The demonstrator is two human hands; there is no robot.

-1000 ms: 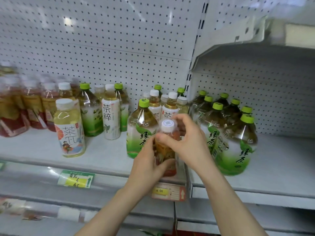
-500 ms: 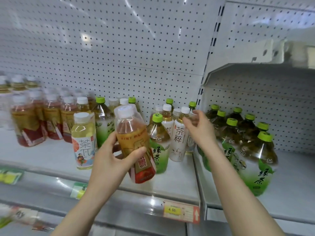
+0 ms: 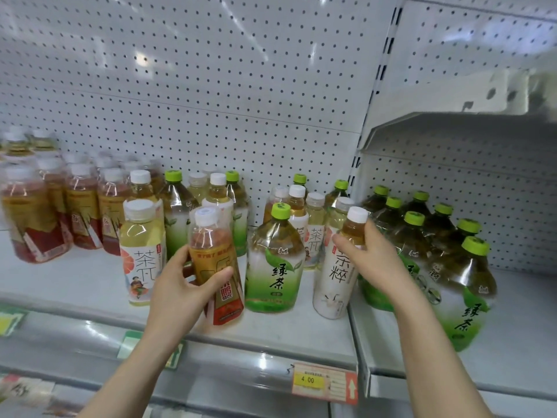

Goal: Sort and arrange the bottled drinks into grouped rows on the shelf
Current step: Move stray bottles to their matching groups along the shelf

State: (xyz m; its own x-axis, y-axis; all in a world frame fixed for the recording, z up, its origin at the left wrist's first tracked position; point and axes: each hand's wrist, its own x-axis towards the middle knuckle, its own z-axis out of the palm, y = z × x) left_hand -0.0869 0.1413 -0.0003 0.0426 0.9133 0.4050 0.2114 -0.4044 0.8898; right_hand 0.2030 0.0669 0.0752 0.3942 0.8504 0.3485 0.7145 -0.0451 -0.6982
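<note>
My left hand (image 3: 184,285) grips an orange-and-red labelled tea bottle (image 3: 217,267) with a white cap, held tilted just above the front of the white shelf (image 3: 90,282). My right hand (image 3: 370,260) is closed around the neck of a tall white-labelled tea bottle (image 3: 334,276) with a white cap, standing near the shelf's right end. Between the two stands a green-cap green tea bottle (image 3: 275,263). A yellow grapefruit-label bottle (image 3: 141,251) stands left of my left hand. Several matching red-labelled bottles (image 3: 81,206) are grouped at far left.
Several large green-cap tea bottles (image 3: 437,254) fill the neighbouring shelf section on the right. More mixed bottles (image 3: 208,194) stand at the back against the pegboard wall (image 3: 211,86). A 4.00 price tag (image 3: 324,381) hangs on the shelf's front rail.
My left hand has carried the red-labelled bottle leftward away from my right hand. My right hand reached to the mixed group and closed on the white-labelled bottle, pulling it forward.
</note>
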